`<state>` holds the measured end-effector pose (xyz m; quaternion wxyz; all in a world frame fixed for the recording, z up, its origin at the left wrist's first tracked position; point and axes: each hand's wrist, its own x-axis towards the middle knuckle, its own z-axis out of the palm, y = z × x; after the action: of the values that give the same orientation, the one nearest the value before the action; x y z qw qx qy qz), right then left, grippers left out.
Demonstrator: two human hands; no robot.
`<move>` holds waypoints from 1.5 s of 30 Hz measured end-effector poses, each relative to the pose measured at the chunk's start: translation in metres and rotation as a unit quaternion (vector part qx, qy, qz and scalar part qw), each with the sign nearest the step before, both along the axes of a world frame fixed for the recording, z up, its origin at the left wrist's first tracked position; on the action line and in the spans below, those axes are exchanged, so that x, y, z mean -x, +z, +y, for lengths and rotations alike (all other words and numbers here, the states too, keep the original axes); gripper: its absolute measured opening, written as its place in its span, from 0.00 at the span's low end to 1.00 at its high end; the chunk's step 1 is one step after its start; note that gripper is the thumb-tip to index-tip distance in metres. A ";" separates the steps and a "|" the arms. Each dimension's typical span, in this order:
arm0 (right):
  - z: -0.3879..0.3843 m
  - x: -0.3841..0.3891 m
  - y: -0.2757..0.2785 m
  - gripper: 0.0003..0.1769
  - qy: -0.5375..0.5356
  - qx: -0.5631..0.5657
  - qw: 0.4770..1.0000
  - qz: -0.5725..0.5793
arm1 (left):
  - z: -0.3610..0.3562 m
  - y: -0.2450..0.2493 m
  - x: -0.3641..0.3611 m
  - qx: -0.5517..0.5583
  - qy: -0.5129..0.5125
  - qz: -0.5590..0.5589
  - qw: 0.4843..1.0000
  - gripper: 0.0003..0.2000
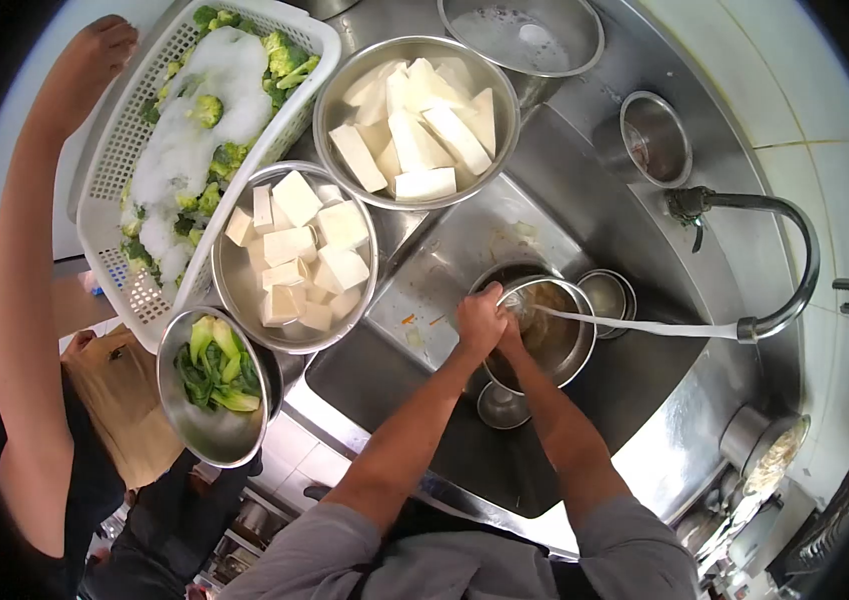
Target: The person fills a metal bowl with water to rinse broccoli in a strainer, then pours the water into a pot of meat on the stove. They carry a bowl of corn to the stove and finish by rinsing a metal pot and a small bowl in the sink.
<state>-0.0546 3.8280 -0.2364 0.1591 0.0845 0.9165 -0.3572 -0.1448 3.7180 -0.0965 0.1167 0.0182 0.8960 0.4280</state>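
My left hand [482, 318] is closed at the left side of a round metal bowl [590, 345] in the sink. What its fingers grip, if anything, I cannot make out. My right hand [512, 328] is close against it, partly over the bowl, its fingers mostly hidden. Water [645, 325] streams from the curved faucet [813, 250] across the bowl's rim toward my hands. Brownish liquid shows inside the bowl. Small metal bowls sit around it, one [625, 290] to the right and another [503, 408] below.
Left of the sink stand bowls of white blocks, likely tofu [290, 245] [420, 130], a bowl of leafy greens [215, 365] and a white basket [110, 170] of broccoli under foam or ice. Another person's arm [35, 250] reaches past the basket. A metal cup [657, 140] stands behind the sink.
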 end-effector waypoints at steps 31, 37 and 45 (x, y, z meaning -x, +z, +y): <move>0.106 0.060 -0.018 0.32 0.157 -0.247 0.895 -0.336 | 0.003 -0.001 0.019 -0.076 0.002 -0.014 0.997 0.04; 0.014 -0.032 -0.094 0.15 -0.007 0.065 0.997 -0.035 | 0.004 0.006 0.013 -0.086 -0.025 -0.006 0.996 0.05; 0.095 0.064 0.006 0.21 0.126 -0.153 0.926 -0.321 | 0.005 0.010 0.039 -0.019 -0.070 -0.042 0.996 0.05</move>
<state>-0.1183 3.9231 -0.2304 0.4737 0.1015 0.8630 -0.1432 -0.1833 3.7227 -0.0860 0.1839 0.0652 0.8785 0.4360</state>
